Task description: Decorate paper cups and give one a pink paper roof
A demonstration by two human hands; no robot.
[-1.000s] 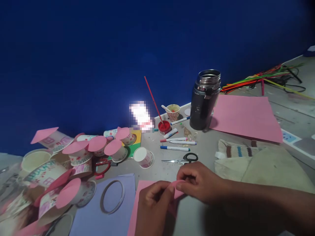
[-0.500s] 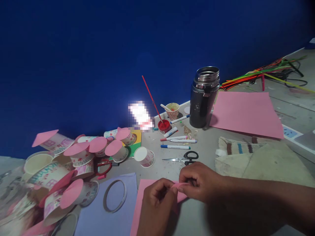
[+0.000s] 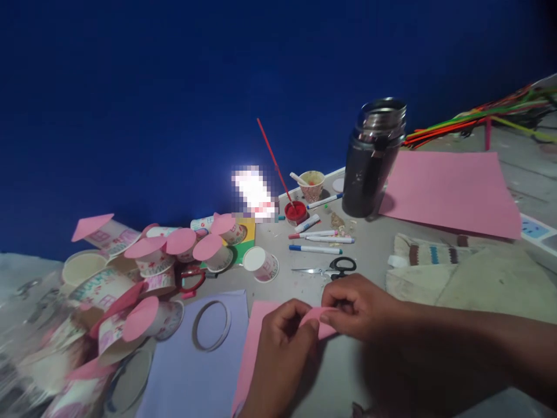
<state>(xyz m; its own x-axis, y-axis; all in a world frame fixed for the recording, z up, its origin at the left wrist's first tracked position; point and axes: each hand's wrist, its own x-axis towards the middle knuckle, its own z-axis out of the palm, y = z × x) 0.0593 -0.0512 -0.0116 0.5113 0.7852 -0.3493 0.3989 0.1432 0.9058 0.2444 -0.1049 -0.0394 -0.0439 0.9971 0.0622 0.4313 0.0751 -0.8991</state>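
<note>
A small piece of pink paper is pinched between both of my hands, its upper edge curved. My left hand grips its left side with thumb and fingers, and my right hand grips its right side. Beneath my left hand lies a larger pink sheet. Just beyond my right hand are black-handled scissors, blades slightly apart and pointing left. A small decorated paper cup stands tilted past my left hand. To the left, a ring of tape rests on a lilac sheet.
Several paper cups with pink cone tops crowd the left side. Markers, a red paint pot with a brush, and a dark flask stand farther back. A pink sheet and a folded cloth lie right.
Both hands keep their pinch on the small pink paper, and more of its curved face now shows. The camera view has shifted slightly, moving the table items up and right.
</note>
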